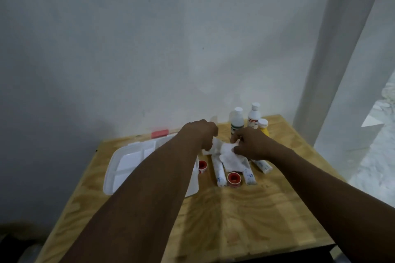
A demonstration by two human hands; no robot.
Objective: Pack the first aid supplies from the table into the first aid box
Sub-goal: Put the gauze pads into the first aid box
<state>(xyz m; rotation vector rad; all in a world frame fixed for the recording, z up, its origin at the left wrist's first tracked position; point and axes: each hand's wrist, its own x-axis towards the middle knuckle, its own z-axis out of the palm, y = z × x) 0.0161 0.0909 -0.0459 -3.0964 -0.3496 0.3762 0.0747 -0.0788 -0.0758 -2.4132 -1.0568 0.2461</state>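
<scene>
The open white box [126,163] sits on the left of the bench [245,220]. Just right of it, the left hand [201,132] and right hand [250,143] each pinch an edge of a white gauze pad [233,159], held above wrapped bandage rolls [219,172] and a red tape roll [234,178]. Three bottles [237,120] stand behind.

Dim, soft and slightly blurred — light perhaps from the right; wide-angle bending at edges.
</scene>
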